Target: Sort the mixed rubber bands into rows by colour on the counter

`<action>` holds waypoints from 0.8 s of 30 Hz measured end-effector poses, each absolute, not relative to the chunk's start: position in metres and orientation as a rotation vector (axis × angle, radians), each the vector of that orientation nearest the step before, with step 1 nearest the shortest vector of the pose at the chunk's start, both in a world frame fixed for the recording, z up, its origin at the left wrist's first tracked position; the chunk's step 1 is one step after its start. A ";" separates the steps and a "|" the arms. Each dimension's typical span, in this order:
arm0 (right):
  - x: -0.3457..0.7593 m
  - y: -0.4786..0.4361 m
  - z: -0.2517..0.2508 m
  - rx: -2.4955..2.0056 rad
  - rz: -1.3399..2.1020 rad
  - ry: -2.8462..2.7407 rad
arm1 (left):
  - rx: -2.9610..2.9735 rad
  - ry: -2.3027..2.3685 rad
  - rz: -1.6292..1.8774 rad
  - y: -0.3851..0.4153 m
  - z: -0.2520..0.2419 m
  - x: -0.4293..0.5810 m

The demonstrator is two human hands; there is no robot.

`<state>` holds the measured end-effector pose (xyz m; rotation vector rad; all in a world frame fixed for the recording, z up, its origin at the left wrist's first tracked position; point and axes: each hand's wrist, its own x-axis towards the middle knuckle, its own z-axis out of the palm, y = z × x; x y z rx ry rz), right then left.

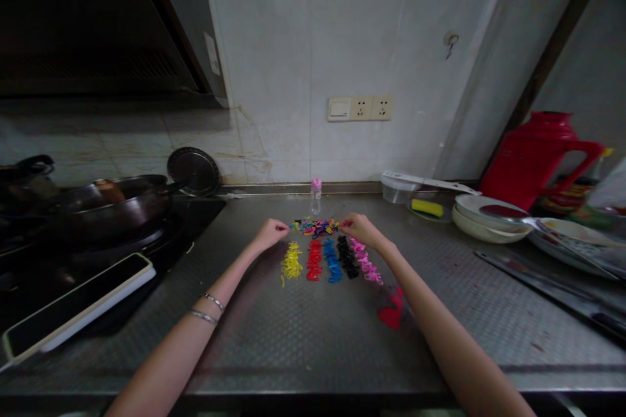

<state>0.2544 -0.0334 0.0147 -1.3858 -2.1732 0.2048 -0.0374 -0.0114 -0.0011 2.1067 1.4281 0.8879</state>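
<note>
In the head view, your left hand (pixel 272 234) and right hand (pixel 360 229) are at opposite ends of a mixed pile (pixel 317 228) of small coloured bands on the bench (pixel 293 345), just in front of a bottle (pixel 315 201). Whether your fingertips close on any band, you cannot tell. Nearer you lie a yellow row (pixel 292 262), red row (pixel 314 260), blue row (pixel 332 262), black row (pixel 347 257) and pink row (pixel 366 260), spaced apart, probably so colours stay separate.

Two narrow, shiny, silver-coloured metal bracelets (pixel 204 317) circled the bare left forearm (pixel 176 352): a slim far band (pixel 214 300) nearer the left hand (pixel 271 234) and, just beside it, a near band (pixel 204 317) with patterning too small to tell. The right forearm (pixel 440 319) and right hand (pixel 360 229) were bare.
</note>
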 end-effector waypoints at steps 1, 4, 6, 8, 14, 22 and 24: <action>0.246 -0.035 0.015 -1.344 0.194 -2.196 | 2.045 1.446 0.922 -0.009 -0.003 -0.042; 0.223 -0.037 0.013 -1.239 0.182 -2.320 | 1.870 1.484 1.016 -0.007 -0.007 -0.050; 0.210 -0.033 0.010 -1.202 0.172 -2.421 | 1.754 1.513 1.060 -0.008 -0.009 -0.054; 0.201 -0.027 0.006 -1.207 0.163 -2.506 | 1.660 1.545 1.081 -0.010 -0.012 -0.056; 0.189 -0.015 0.000 -1.292 0.148 -2.535 | 1.635 1.497 1.149 -0.010 -0.019 -0.055; 0.188 -0.009 -0.001 -1.398 0.144 -2.568 | 1.666 1.456 1.165 -0.005 -0.024 -0.057; 0.188 -0.008 0.000 -1.410 0.146 -2.572 | 1.659 1.458 1.168 -0.006 -0.023 -0.057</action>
